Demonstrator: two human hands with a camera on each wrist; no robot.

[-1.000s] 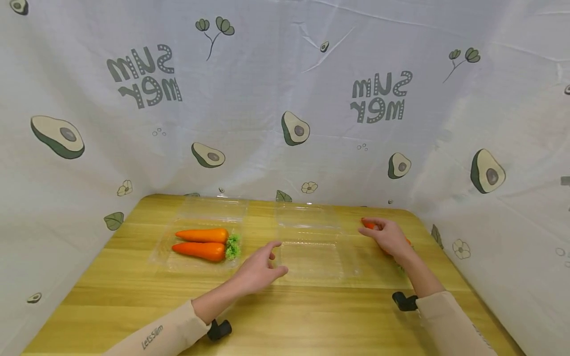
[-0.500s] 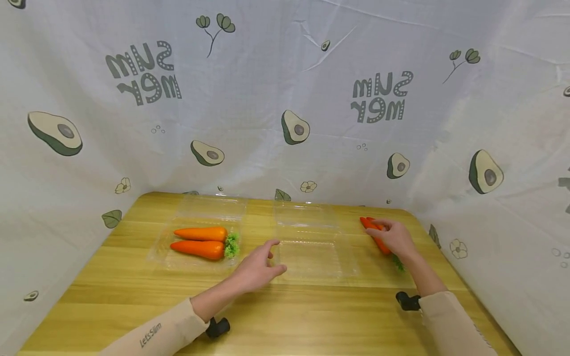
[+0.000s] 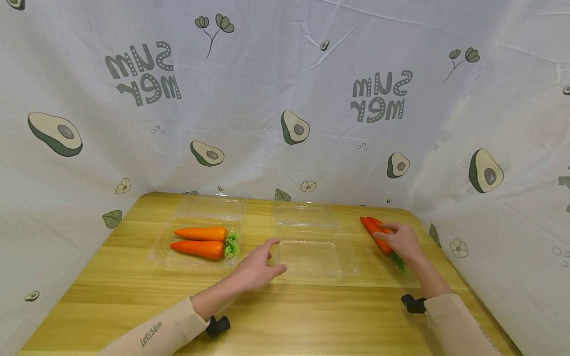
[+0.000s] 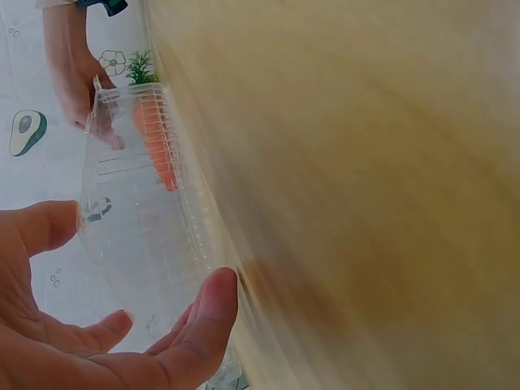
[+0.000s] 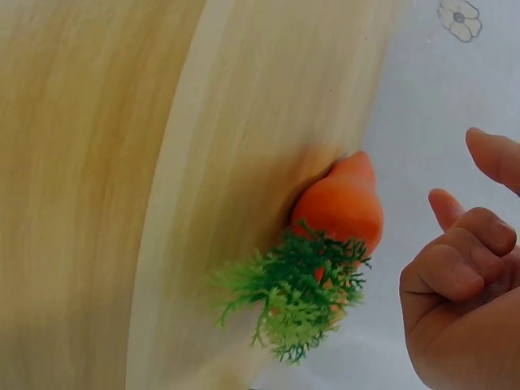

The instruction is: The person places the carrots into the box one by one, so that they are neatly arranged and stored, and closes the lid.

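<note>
1. We find two loose carrots lying side by side on the surface, toward its right side. They are just below and to the left of the right hand.
2. Their long axis runs at a slant: tips pointing away and left, leafy tops toward the person and right. We judge that this slant, set against the fingers coming over from the right, governs any hold.
3. The right hand is plainly the nearer. The left hand is well apart, with the middle box between it and the carrots.
4. The right grip is moderately wide, some fingers bent inward, and we see nothing in it. The left grip is wide, thumb and forefinger parted at the box's left edge; we cannot confirm contact.
5. From the head view alone, the right fingers appear to overlap the carrots. The right wrist view shows a gap there, though we cannot count carrots in it.
6. The left wrist view adds the see-through box wall close to the left fingers, with orange and green visible beyond it.
7. We note two boxed carrots lying crosswise in the left box, tips to the left.
</note>
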